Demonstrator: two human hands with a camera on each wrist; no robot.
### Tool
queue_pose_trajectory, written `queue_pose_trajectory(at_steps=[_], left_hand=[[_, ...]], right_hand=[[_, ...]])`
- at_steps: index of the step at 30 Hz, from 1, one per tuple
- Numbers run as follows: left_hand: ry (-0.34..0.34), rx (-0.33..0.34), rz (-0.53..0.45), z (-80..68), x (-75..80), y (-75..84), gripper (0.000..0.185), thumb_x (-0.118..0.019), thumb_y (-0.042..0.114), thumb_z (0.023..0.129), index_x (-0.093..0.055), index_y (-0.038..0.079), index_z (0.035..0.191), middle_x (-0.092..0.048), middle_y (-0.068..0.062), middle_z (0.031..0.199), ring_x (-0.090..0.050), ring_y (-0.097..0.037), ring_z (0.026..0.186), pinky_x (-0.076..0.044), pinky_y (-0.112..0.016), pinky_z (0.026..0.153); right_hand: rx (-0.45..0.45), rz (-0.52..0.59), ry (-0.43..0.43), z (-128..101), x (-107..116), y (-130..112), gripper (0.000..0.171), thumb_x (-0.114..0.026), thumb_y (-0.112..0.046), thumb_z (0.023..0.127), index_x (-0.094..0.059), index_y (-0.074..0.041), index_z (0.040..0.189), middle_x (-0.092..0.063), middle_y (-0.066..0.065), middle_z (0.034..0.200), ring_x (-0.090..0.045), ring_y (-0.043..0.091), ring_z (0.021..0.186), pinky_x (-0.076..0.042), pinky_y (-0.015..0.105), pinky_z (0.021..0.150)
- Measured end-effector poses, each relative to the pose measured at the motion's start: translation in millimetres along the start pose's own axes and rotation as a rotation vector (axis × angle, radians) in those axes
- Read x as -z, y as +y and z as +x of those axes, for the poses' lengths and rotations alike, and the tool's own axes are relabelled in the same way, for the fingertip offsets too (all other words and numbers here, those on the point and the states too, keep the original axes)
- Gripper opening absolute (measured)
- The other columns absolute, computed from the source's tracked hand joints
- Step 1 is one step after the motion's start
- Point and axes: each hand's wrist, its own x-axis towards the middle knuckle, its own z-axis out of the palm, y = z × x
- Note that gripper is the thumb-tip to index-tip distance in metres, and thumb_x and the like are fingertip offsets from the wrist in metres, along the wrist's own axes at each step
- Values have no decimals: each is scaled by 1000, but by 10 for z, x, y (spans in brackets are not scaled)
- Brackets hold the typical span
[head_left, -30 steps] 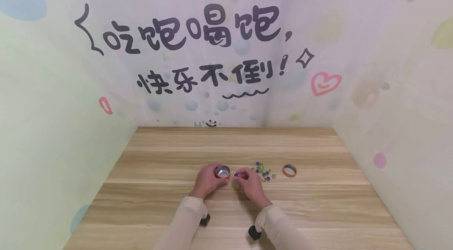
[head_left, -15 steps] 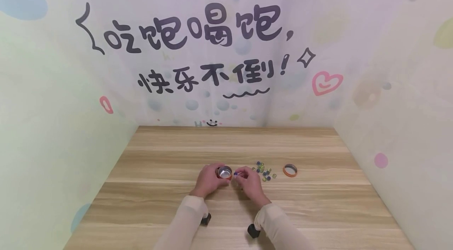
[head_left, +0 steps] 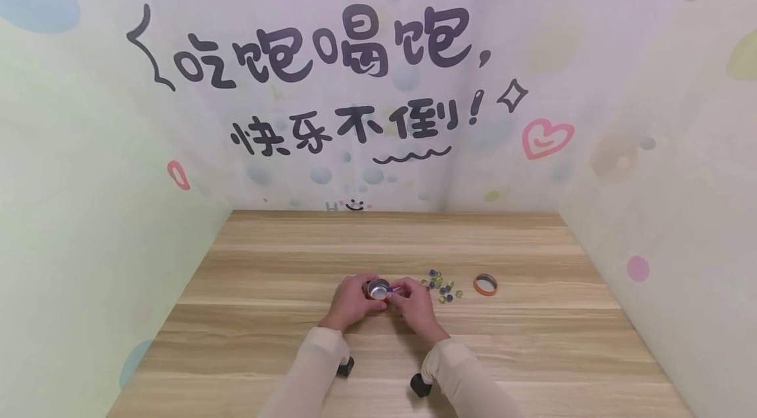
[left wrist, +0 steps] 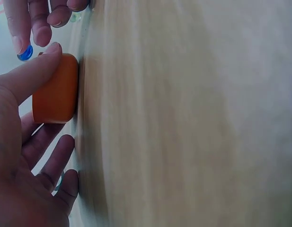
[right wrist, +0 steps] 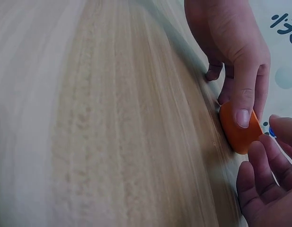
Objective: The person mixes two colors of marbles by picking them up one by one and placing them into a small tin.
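Note:
My left hand (head_left: 349, 303) grips a small round orange tin (left wrist: 60, 92), thumb on the near side and fingers behind it. The tin stands upright on the wooden table, its open top showing a silvery inside in the head view. Between thumb and fingertips, my right hand (head_left: 417, 307) pinches a blue glass marble (left wrist: 25, 53) right at the tin's rim. In the right wrist view the marble is mostly hidden by the fingers. Several blue and yellow-green marbles (head_left: 438, 282) lie loose just beyond the right hand.
An orange-rimmed round lid (head_left: 485, 294) lies on the table (head_left: 266, 339) to the right of the loose marbles. Pale walls (head_left: 639, 208) with printed patterns and lettering enclose the table at the back and both sides.
The tin in my left hand has shifted slightly right. My right hand has moved a little left with the blue marble, closing the gap to the tin's rim.

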Motion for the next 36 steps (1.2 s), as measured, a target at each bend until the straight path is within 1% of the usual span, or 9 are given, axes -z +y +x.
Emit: queue_pose_trajectory(at_steps=[7, 13, 16, 19, 23, 27, 34, 36], left_hand=[[-12, 5, 8, 1, -3, -23, 54, -88, 32, 69, -68, 14, 116, -67, -1, 108, -55, -21, 97, -42, -44, 87], [-22, 5, 18, 10, 1, -36, 54, -88, 33, 69, -68, 14, 116, -67, -1, 108, -55, -21, 97, -42, -44, 87], [-26, 2, 17, 15, 0, -46, 55, -88, 34, 69, -68, 14, 116, -67, -1, 109, -56, -22, 98, -42, -44, 88], [-32, -1, 15, 20, -6, -57, 55, -88, 34, 70, -68, 13, 116, -67, -2, 110, -56, -23, 101, -43, -45, 89], [-35, 3, 18, 28, -21, -71, 55, -88, 35, 70, -68, 13, 117, -67, -3, 112, -57, -25, 104, -42, -46, 92], [-36, -2, 25, 34, -30, -82, 55, -87, 35, 70, -68, 13, 117, -67, -4, 111, -57, -25, 104, -42, -46, 92], [-31, -3, 25, 31, -29, -76, 56, -87, 35, 70, -68, 13, 117, -67, -4, 111, -57, -26, 104, -43, -46, 92], [-27, 1, 23, 26, -26, -69, 56, -88, 35, 70, -68, 13, 117, -67, -5, 111, -57, -26, 103, -43, -46, 91]], right_hand=[[2, -30, -5, 30, -33, 17, 17, -72, -1, 83, -67, -3, 98, -64, 3, 78, -59, 15, 66, -49, 26, 54], [-18, 3, -37, 36, -51, 33, 15, -71, 1, 83, -66, -1, 97, -64, 3, 73, -57, 15, 55, -47, 25, 47], [-22, 17, -41, 43, -54, 33, 15, -71, 1, 84, -66, -1, 98, -63, 3, 71, -56, 14, 53, -46, 25, 46], [-31, 27, -42, 50, -59, 30, 15, -70, 1, 84, -66, 0, 98, -63, 3, 70, -56, 15, 51, -45, 25, 45], [-68, 35, -46, 61, -59, 24, 14, -71, -1, 84, -66, -1, 98, -61, 3, 68, -55, 14, 50, -43, 24, 44], [-103, 43, -49, 68, -57, 23, 14, -71, -1, 84, -66, -1, 97, -60, 2, 67, -54, 14, 50, -42, 23, 43], [-84, 50, -46, 66, -55, 15, 16, -71, 1, 83, -66, 2, 97, -60, 2, 67, -54, 13, 50, -42, 23, 44], [-92, 61, -44, 68, -57, 13, 16, -71, 1, 83, -66, 2, 98, -60, 2, 68, -54, 13, 51, -43, 22, 45]])
